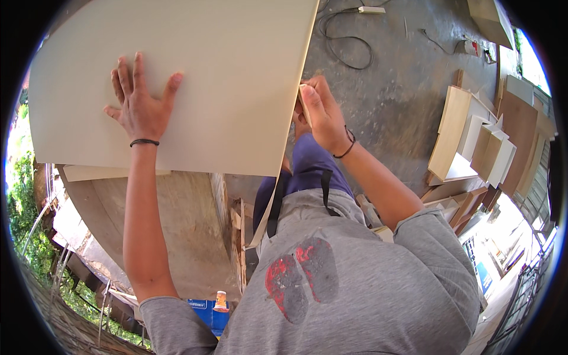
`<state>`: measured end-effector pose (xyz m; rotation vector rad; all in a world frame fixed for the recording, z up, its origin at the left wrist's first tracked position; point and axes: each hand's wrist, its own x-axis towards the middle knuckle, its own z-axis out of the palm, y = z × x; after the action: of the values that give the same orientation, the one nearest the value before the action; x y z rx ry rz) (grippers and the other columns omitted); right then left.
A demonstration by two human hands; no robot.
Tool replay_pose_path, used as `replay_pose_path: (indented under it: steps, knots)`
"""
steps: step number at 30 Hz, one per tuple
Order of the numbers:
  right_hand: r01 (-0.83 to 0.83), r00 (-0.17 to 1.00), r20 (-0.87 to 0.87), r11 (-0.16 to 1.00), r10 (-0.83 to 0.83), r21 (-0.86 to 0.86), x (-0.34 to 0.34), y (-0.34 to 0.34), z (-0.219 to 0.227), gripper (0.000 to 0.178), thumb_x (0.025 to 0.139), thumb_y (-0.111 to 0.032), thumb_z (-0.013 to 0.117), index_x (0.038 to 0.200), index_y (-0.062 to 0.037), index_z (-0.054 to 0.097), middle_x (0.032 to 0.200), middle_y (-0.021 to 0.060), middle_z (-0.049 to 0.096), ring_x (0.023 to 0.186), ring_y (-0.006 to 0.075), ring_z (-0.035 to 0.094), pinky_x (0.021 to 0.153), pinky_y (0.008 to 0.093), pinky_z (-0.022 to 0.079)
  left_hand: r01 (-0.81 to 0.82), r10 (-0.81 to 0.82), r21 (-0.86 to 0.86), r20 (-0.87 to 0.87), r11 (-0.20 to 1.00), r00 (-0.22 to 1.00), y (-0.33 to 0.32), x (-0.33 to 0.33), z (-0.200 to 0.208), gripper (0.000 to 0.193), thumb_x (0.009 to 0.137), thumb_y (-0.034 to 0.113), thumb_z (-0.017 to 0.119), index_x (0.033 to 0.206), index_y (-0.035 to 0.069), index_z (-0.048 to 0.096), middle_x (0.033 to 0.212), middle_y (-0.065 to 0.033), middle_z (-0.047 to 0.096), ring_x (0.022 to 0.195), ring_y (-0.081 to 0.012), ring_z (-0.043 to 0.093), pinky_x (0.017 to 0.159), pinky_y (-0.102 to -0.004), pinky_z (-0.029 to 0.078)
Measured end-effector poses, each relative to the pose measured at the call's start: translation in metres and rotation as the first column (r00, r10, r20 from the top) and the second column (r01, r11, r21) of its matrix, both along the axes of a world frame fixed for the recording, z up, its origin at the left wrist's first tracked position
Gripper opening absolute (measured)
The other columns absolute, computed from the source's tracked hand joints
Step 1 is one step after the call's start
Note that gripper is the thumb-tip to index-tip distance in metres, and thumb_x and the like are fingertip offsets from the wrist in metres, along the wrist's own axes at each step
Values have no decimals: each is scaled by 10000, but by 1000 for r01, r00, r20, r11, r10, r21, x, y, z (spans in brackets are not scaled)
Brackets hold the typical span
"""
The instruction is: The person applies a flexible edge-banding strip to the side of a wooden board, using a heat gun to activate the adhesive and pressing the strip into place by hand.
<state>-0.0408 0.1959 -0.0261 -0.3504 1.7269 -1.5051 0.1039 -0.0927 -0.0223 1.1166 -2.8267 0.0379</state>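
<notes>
A large off-white panel (225,77) lies in front of me, its right edge running away from my body. My left hand (142,106) is spread flat on its top, fingers apart, with a dark band on the wrist. At the panel's right edge my right hand (322,112) is closed around a small pale block (305,105), held against or right beside that edge. Most of the block is hidden by the fingers. A thin pale strip (273,207) hangs down toward me from the panel's near right corner.
Beneath the panel is a worn wooden tabletop (160,219). A black cable (349,38) lies looped on the grey floor (396,89). Wooden boxes and boards (467,139) are stacked at the right. An orange-and-white container (220,300) stands by a blue box (207,316).
</notes>
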Motion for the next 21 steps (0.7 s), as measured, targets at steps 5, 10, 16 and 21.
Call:
replay_pose_path:
  steps: [5,10,16,21]
  knots:
    - [-97,994,-35,993,99,64,33,22,9,298,997,-332,441,947,-39,460,736,46,488,684,86,470,620,254,403,-60,60,11,6,998,998,2,-3,1,859,773,752,505,1459,279,297,1561,-16,186,1442,-231,149,1001,-749,102]
    - [-42,999,32,994,39,104,27,15,-5,337,985,-352,476,1011,-17,486,827,36,547,761,99,503,665,263,424,140,-141,50,11,989,990,-9,16,-4,948,715,771,548,1465,250,294,1566,-41,166,1447,-260,127,1006,-744,85]
    - [88,984,160,996,-81,-35,-51,-32,-2,399,983,-481,401,1005,-83,434,906,44,529,711,116,520,573,250,430,617,-651,280,44,736,757,5,84,34,1183,532,755,699,1473,173,281,1563,-132,147,1446,-340,97,1034,-707,16]
    - [106,988,124,992,-97,-67,-13,-15,-12,352,988,-408,426,972,-57,411,831,24,519,664,74,464,559,229,406,620,-637,212,15,755,771,11,86,25,1171,488,627,799,1456,176,318,1555,-136,181,1442,-345,129,1052,-679,29]
